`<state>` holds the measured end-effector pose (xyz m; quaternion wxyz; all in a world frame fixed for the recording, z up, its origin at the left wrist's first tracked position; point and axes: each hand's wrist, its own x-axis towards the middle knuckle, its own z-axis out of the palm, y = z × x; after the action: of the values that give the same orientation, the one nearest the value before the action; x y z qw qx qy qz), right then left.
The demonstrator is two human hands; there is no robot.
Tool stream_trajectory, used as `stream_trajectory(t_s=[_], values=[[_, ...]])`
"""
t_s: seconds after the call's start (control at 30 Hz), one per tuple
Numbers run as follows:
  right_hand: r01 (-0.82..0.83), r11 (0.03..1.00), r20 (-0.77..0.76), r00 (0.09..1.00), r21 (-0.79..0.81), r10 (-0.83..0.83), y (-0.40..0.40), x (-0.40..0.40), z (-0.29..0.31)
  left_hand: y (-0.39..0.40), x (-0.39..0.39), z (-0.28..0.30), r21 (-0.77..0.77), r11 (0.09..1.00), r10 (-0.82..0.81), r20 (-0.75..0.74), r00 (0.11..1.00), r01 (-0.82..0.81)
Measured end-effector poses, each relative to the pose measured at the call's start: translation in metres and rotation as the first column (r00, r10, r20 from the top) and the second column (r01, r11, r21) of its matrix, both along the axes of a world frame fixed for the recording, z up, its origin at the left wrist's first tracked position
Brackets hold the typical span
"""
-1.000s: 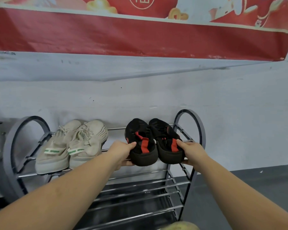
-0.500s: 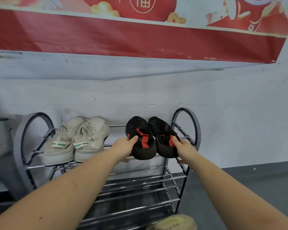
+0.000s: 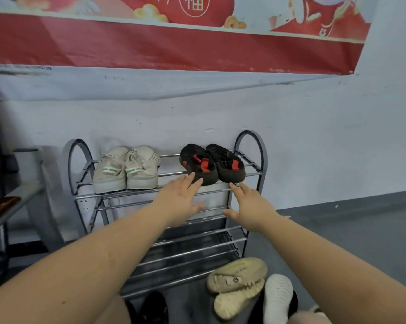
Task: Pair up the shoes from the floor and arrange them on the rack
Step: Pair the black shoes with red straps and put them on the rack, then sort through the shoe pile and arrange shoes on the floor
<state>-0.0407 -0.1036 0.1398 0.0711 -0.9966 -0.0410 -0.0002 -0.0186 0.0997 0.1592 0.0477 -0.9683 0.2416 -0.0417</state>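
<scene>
I see a wall (image 3: pixel 314 141) ahead, painted pale and scuffed. A red banner (image 3: pixel 174 50) hangs across its upper part; a circle at the top edge holds the character 福 (image 3: pixel 194 3); no other writing on it can be read.

The rack (image 3: pixel 251 146) stands against the wall, built of chrome rails between two grey looped end frames. Its top tier carries two pairs, heels toward me. The beige pair (image 3: pixel 127 170) sits at the left end, its two shoes touching, each with a white heel tab crossed by a green stripe. The black pair (image 3: pixel 212 163) sits at the right end, its two shoes touching, each with a red heel patch. The lower tiers show bare rails.

On the floor (image 3: pixel 361 230) at the rack's right foot lie two cream shoes (image 3: pixel 237 284), one stacked on the other; the upper one bears a small round mark that I cannot read. A white shoe (image 3: pixel 278 298) lies just right of them, sole up. A dark shoe (image 3: pixel 154 308) lies at the bottom edge.

My left hand (image 3: pixel 181 202) reaches to the left black shoe's heel, fingers straight, fingertips touching or just short of it; I cannot tell which. My right hand (image 3: pixel 251 206) hovers just below the right black shoe, fingers spread and released, gripping nothing.
</scene>
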Motion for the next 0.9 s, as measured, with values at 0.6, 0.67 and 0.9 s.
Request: stream_trajectory(t_s=[0.6,0.67,0.9], values=[[0.063,0.993,-0.330,0.939,-0.097,-0.092,-0.014,-0.096,-0.197,0.010,-0.084,-0.214,0.111,0.993,-0.003,-0.364,0.932,0.047],[0.075,0.992,-0.366,0.924,-0.103,-0.108,-0.016,-0.103,-0.215,0.007,-0.084,-0.228,0.133,0.990,0.012,-0.393,0.920,0.044],[0.077,0.993,-0.448,0.887,-0.086,-0.108,-0.009,-0.102,-0.257,-0.019,-0.074,-0.253,0.140,0.982,-0.051,-0.434,0.899,0.123]])
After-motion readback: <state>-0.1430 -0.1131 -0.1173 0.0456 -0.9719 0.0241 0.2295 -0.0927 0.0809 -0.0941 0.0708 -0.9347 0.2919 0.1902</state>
